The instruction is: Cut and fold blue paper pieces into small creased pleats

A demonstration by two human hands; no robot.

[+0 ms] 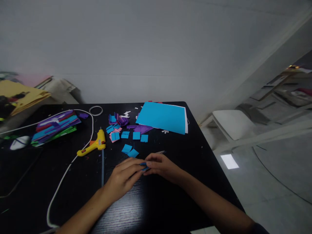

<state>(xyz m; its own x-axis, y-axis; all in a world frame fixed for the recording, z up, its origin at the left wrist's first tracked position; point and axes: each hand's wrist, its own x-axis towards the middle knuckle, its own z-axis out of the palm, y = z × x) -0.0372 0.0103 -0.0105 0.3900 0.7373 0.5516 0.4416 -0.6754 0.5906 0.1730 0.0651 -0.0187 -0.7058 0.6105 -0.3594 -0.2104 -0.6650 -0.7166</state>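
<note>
Between my two hands is a small piece of blue paper (144,167), mostly hidden by the fingers. My left hand (128,174) pinches it from the left. From the right, the fingertips of my right hand (162,166) close on the same piece. Just beyond the hands lie small blue paper squares (133,153), several more of them (136,135) farther back, some creased. The pointed metal tip of a tool (161,152) shows behind my right hand; the rest of it is hidden.
A yellow glue gun (94,144) with a glue stick lies left, near a white cable (65,177). Blue sheets (163,117) lie at the back right, folded purple strips (122,121) beside them. Stacked coloured paper (56,126) sits far left. A white stool (231,125) stands right of the table.
</note>
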